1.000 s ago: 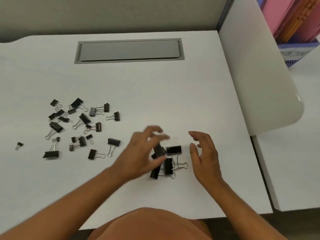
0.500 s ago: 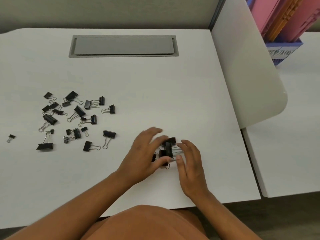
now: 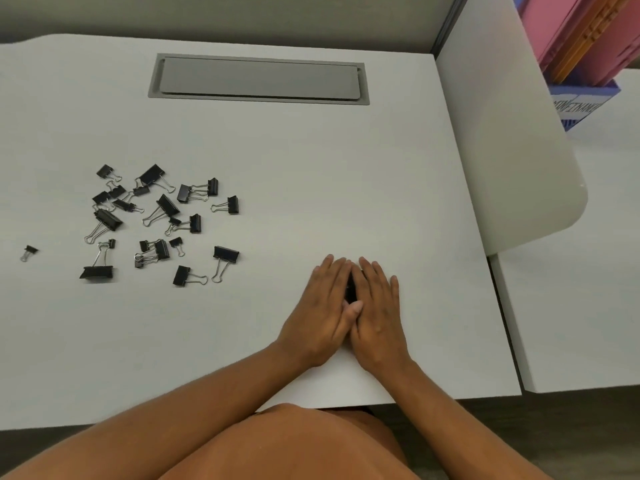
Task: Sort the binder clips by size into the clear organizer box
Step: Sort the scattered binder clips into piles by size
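Several black binder clips of mixed sizes (image 3: 162,206) lie scattered on the left part of the white desk (image 3: 311,168), and one tiny clip (image 3: 29,251) sits apart at the far left. My left hand (image 3: 322,306) and my right hand (image 3: 377,306) lie side by side near the desk's front, fingers fairly straight and pressed together. Between them a dark sliver of a small group of clips (image 3: 350,289) shows; the rest of that group is hidden under my palms. No clear organizer box is in view.
A grey cable hatch (image 3: 258,79) is set into the back of the desk. A white rounded partition panel (image 3: 512,133) stands along the right edge, with a second desk (image 3: 571,306) beyond it. Pink and orange folders (image 3: 581,46) stand in a blue holder at the top right.
My two hands have closed in from either side of the small group of clips and now meet over it, covering almost all of it. The scattered clips at the left have not moved.
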A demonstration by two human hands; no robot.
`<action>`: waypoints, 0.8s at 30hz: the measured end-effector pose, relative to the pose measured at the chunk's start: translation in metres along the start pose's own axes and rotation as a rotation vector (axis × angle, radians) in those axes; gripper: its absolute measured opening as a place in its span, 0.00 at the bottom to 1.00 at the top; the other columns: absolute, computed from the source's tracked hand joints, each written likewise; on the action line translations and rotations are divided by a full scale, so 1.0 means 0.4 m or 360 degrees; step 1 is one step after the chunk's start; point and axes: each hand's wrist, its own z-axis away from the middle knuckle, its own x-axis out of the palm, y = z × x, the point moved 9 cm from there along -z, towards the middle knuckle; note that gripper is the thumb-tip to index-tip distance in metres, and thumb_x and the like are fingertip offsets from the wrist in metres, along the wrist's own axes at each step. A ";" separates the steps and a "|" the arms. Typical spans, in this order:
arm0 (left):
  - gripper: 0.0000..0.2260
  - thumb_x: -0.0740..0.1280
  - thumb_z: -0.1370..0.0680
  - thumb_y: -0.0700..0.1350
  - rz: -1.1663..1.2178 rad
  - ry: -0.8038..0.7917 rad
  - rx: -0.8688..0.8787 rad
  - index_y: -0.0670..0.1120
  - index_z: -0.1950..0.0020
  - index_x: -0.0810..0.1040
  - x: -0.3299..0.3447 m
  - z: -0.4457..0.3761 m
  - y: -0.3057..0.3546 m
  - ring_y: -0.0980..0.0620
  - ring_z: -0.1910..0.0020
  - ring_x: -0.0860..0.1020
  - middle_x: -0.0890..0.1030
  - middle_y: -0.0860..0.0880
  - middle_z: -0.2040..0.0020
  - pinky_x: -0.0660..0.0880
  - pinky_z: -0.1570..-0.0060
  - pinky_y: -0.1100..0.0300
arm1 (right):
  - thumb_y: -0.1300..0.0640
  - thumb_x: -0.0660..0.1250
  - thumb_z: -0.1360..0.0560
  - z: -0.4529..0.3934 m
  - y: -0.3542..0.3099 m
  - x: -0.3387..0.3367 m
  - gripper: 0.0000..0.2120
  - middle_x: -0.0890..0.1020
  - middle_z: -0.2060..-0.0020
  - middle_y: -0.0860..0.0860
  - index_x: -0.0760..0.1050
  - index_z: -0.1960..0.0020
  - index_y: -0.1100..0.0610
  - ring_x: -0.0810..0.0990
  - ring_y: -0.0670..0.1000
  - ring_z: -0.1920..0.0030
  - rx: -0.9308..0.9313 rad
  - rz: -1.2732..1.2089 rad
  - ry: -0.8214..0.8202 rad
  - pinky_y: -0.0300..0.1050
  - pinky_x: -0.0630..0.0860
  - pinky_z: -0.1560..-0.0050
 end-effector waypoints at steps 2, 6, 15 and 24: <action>0.29 0.50 0.13 0.57 -0.0029 0.0003 0.0044 0.44 0.16 0.50 0.006 -0.005 0.012 0.54 0.16 0.42 0.53 0.47 0.15 0.47 0.18 0.47 | 0.50 0.53 0.14 0.005 0.013 -0.007 0.27 0.56 0.17 0.48 0.53 0.16 0.50 0.48 0.49 0.16 -0.0005 0.0010 -0.0012 0.64 0.49 0.18; 0.29 0.51 0.13 0.58 0.0103 0.0077 0.0014 0.44 0.16 0.52 -0.025 0.004 0.004 0.55 0.16 0.43 0.53 0.48 0.15 0.47 0.17 0.48 | 0.45 0.49 0.14 0.014 0.003 -0.024 0.27 0.55 0.16 0.48 0.53 0.16 0.49 0.48 0.51 0.16 -0.0077 -0.0094 0.0013 0.66 0.49 0.19; 0.19 0.65 0.18 0.51 -0.0305 0.0624 -0.0366 0.50 0.27 0.73 -0.262 0.194 -0.200 0.48 0.24 0.66 0.71 0.49 0.26 0.66 0.29 0.46 | 0.54 0.62 0.17 -0.017 -0.175 -0.063 0.20 0.70 0.25 0.51 0.71 0.27 0.57 0.64 0.52 0.22 -0.0207 -0.0365 0.0269 0.62 0.62 0.22; 0.20 0.66 0.18 0.50 -0.0839 0.0483 -0.0655 0.47 0.26 0.74 -0.412 0.292 -0.417 0.42 0.47 0.75 0.75 0.45 0.39 0.77 0.55 0.45 | 0.54 0.62 0.17 -0.159 -0.442 0.127 0.24 0.64 0.26 0.52 0.64 0.21 0.50 0.71 0.55 0.35 -0.0413 -0.0151 -0.0245 0.50 0.79 0.42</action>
